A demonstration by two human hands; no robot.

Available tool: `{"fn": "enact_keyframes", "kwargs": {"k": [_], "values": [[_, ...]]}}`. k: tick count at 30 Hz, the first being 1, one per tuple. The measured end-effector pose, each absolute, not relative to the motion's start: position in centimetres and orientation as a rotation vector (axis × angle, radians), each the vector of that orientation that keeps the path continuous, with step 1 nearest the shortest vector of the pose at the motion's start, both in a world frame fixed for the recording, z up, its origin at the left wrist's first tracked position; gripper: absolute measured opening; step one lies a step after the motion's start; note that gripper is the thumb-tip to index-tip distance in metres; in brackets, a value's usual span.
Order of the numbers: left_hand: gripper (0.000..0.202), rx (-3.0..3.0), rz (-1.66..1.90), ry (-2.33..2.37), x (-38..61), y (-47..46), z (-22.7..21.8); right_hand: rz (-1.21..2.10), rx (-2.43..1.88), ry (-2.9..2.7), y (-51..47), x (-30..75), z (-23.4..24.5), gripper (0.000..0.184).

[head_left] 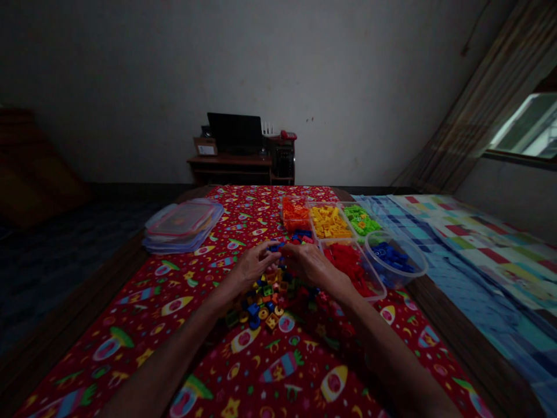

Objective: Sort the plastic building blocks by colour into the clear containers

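Observation:
Over a loose pile of small building bricks (270, 293), my two hands meet close together. My left hand (252, 266) pinches a blue building brick (275, 248) between thumb and fingers. From the other side, the bent fingers of my right hand (312, 264) close on the same blue piece; its fingertips are partly hidden. The pile mixes blue, yellow, orange, green and pink pieces, some lying under my hands. To the right of my right hand is a clear tray of red bricks (348, 261).
Beyond it stand containers of orange bricks (296, 212), yellow bricks (329, 222) and green bricks (361, 219). A round clear tub (418, 268) holds blue bricks. Stacked clear lids (185, 223) lie at the left on the red patterned tablecloth (174, 337). A bed (478, 261) adjoins the right side.

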State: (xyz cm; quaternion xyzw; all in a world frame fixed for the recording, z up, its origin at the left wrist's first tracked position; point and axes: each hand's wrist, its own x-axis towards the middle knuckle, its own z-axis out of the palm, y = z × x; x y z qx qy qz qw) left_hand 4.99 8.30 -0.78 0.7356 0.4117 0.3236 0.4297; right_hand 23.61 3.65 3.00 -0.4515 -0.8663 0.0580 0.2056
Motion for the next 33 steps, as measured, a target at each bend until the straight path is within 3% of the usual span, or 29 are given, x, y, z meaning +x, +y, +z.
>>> {"fn": "enact_keyframes", "kwargs": {"k": [15,22,28,33], "values": [[0.033,2.251,0.829,1.345,2.5,9.8,-0.4,-0.190,-2.198,-2.094,4.5,33.3,6.1,0.028],[0.030,2.457,0.806,1.181,2.5,10.6,-2.7,-0.104,-1.866,-2.279,4.0,28.7,6.1,0.024],[0.029,2.585,0.956,0.892,3.0,10.6,-6.1,0.015,-1.532,-2.516,3.8,23.9,1.8,0.013],[0.024,2.572,0.876,0.896,2.7,10.6,-5.9,-0.089,-1.450,-2.501,3.1,23.1,-0.6,0.017]]}}
